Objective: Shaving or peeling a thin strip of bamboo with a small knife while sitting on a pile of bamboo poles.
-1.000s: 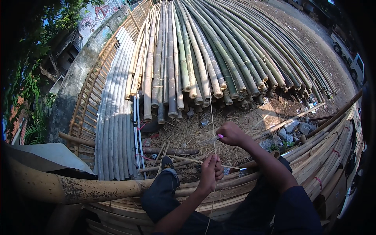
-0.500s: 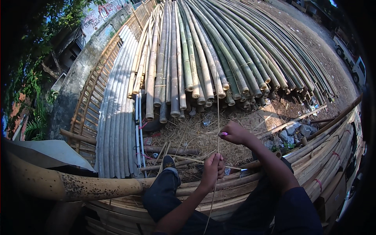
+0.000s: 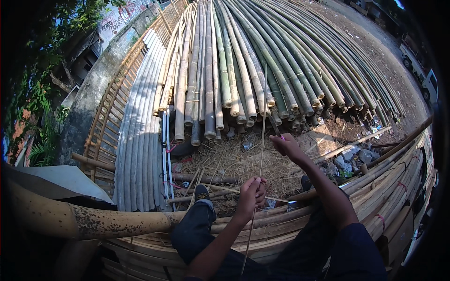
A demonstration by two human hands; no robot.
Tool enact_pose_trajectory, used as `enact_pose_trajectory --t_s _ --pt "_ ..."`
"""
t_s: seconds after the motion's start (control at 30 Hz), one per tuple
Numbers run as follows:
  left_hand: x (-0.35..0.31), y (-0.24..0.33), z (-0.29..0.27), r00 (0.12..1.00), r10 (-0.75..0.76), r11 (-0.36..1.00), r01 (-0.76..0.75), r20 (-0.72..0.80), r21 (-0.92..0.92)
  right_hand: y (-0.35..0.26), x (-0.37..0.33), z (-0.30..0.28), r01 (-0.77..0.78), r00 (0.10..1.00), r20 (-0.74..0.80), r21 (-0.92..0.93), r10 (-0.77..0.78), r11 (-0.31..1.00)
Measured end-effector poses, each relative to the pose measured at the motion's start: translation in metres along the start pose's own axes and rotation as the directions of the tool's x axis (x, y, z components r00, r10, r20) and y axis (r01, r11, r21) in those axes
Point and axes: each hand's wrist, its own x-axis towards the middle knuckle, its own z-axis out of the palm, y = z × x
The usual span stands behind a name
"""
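Observation:
My left hand (image 3: 251,198) is closed around a long, thin bamboo strip (image 3: 263,145). The strip stands nearly upright, its upper tip in front of the piled poles and its lower end down by my lap. To the right of the strip, my right hand (image 3: 289,148) grips a knife (image 3: 275,124) with a dark blade and a bit of pink at its handle. The blade points up and to the left, close beside the strip; whether it touches cannot be made out. Most of the handle is hidden by my fingers.
Ahead lies a large pile of bamboo poles (image 3: 234,79). Corrugated sheets (image 3: 136,136) and a bamboo fence (image 3: 105,112) stand at the left. A thick bamboo pole (image 3: 117,226) crosses the near left. Split bamboo (image 3: 375,206) lies at the right, near some rubble (image 3: 349,158).
My right hand with the knife has moved up and slightly right, off the strip's middle. The strip's upper end now shows and leans right. My left hand has shifted slightly down and left.

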Motion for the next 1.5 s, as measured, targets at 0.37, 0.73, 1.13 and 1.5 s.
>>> enact_pose_trajectory --t_s 0.37,0.73,1.13,1.5 --pt "0.002 0.006 -0.002 0.972 -0.220 0.975 0.217 0.081 0.047 -0.017 -0.005 0.020 0.071 0.997 -0.029 0.350 -0.065 0.934" --pt "0.003 0.004 -0.004 0.999 -0.036 0.997 0.037 -0.004 0.062 0.011 -0.020 0.047 0.527 0.834 0.455 -0.484 -0.313 0.699" --pt "-0.011 -0.005 0.010 0.962 -0.230 0.957 0.251 0.147 -0.148 0.001 0.004 -0.004 0.218 0.907 0.016 -0.873 -0.420 0.437" --pt "-0.012 0.014 0.007 0.922 -0.313 0.941 0.334 0.228 -0.061 -0.004 0.002 -0.001 0.135 0.921 -0.097 -0.828 -0.377 0.544"
